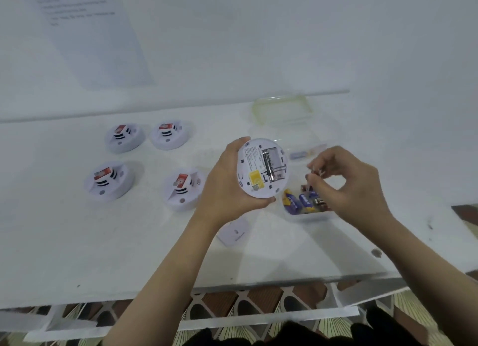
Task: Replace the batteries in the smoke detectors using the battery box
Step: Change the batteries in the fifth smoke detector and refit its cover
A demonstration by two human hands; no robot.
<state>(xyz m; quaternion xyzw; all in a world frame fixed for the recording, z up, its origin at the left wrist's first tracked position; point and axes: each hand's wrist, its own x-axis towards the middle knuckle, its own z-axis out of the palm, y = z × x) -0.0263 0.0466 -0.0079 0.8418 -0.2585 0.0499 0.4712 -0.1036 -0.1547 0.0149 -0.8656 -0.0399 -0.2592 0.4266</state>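
Observation:
My left hand (225, 188) holds a round white smoke detector (261, 168) above the table, its back turned up. The battery bay is uncovered and one battery lies inside it. To the right, my right hand (344, 183) hovers over the clear battery box (310, 214), fingertips pinched on a small battery (314, 173) that is blurred. Blue and yellow batteries (297, 201) lie in the box. A small white battery cover (234, 232) rests flat on the table under my left wrist.
Several more white smoke detectors with red labels sit at the left, among them two at the back (124, 137) (169, 135) and two nearer (108, 180) (182, 188). The box lid (282, 110), yellow-rimmed, lies behind the box. The table's front edge (232, 288) runs below my forearms.

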